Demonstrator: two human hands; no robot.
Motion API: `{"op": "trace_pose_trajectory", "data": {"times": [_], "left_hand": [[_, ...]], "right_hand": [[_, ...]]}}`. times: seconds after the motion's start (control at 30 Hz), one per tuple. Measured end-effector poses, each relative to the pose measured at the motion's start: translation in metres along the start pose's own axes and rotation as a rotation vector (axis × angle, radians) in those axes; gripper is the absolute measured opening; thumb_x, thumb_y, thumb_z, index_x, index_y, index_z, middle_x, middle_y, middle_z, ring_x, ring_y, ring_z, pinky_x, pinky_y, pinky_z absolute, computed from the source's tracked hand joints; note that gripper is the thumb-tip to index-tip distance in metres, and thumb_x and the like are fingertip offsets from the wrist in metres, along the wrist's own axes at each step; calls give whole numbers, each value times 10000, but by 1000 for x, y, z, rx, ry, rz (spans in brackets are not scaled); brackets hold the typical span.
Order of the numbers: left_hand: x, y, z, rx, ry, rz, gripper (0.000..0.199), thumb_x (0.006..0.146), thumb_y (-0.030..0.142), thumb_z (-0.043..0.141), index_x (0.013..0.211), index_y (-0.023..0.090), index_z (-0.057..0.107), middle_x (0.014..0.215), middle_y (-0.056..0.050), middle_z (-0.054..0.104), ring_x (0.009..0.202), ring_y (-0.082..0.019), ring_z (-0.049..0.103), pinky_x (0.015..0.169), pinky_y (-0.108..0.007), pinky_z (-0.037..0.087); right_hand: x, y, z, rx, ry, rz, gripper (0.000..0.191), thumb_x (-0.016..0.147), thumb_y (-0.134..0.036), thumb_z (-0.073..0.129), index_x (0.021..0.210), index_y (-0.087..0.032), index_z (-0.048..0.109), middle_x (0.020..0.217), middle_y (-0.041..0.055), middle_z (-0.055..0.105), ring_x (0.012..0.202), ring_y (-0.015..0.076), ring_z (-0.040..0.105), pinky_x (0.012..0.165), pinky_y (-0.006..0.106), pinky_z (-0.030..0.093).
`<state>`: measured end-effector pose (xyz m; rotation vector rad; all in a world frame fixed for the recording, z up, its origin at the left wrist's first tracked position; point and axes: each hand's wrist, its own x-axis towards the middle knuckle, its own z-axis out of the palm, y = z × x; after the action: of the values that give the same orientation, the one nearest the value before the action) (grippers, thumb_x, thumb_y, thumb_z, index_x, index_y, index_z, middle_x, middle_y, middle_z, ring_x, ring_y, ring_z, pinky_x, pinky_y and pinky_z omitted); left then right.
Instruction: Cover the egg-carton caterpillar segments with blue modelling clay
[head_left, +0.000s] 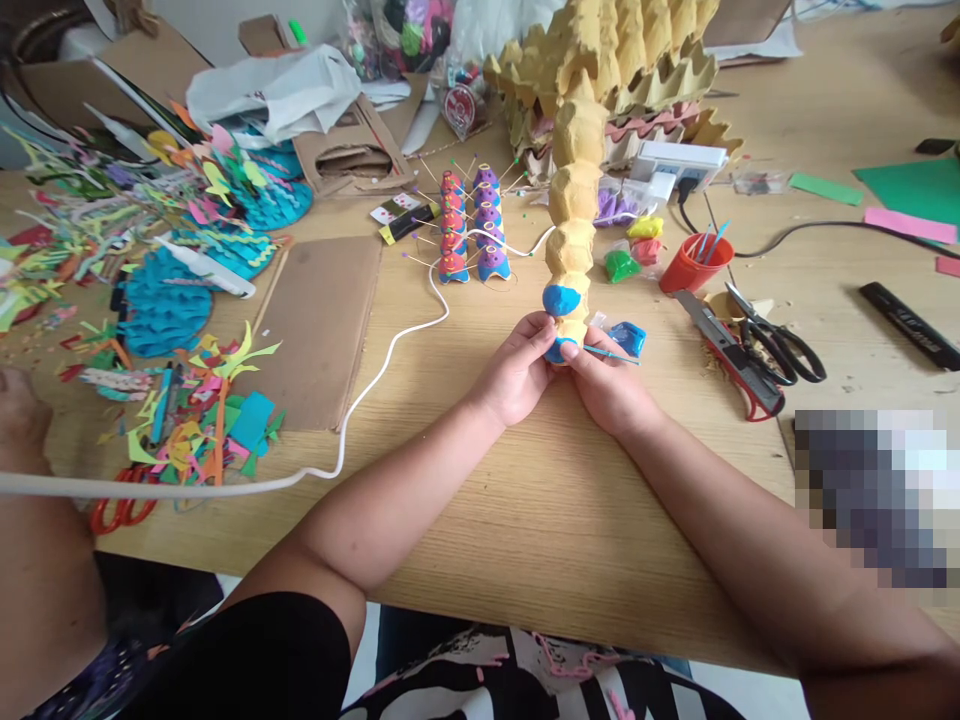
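Both hands grip the egg-carton strip's (574, 200) near end — left hand (517, 372) pinches blue clay (562, 300), right hand (609, 385) also holds a thin blue stick (611, 354).

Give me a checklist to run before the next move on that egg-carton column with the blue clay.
1. Left hand on the egg-carton column: ok.
2. Right hand at its base: ok.
3. Blue clay stuck on the column: ok.
4. Thin blue stick at the right fingers: ok; how firm the grip is: cannot tell.
5. Scissors and cutter apart from the hands: ok.
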<state>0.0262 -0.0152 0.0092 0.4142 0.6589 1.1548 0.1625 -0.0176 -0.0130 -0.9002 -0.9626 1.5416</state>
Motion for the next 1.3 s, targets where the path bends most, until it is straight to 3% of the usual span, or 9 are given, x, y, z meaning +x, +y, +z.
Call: {"op": "trace_pose_trajectory", "data": {"times": [0.13,0.37,0.53,0.73,0.97,1.3], "left_hand": [[0,0,0,11,8,-10,223,944,269,892,921,255,670,931,30,732,871,-154,689,869,-310,537],[1,1,-3,-27,-20,-4,196,969,306,869,931,263,681,968,43,772,875,-151,714,822,-308,531],[1,2,-2,-43,35,-48,164,1003,363,833,936,260,725,983,24,787,882,-160,724,871,-328,554],[2,3,-1,-101,46,-59,155,1042,293,771,899,239,752,977,10,785,882,-147,725,828,-297,565],[3,3,-1,-137,90,-84,134,1017,282,802,910,220,752,952,17,775,822,-112,715,760,-250,534],[6,1,-5,-120,67,-51,149,1039,304,792,919,221,765,957,14,766,804,-116,692,761,-269,523]], "right_hand": [[1,2,0,-20,17,-22,535,605,-623,1078,908,-297,782,869,-15,785,950,227,716,915,401,604],[1,4,-2,25,19,-2,501,690,-725,1004,827,-291,796,836,6,775,885,232,717,891,425,615],[-1,3,1,30,39,-15,539,708,-761,973,732,-291,711,800,14,749,927,262,734,883,437,629],[-3,3,4,-3,55,-38,542,649,-650,1056,736,-270,680,722,-27,678,759,185,631,769,372,562],[-3,1,4,-19,71,-58,567,606,-604,1088,677,-242,657,702,-32,661,714,145,566,682,314,492],[0,5,0,25,48,-47,517,629,-575,1086,712,-255,689,744,-36,707,746,155,616,743,330,538]]}}
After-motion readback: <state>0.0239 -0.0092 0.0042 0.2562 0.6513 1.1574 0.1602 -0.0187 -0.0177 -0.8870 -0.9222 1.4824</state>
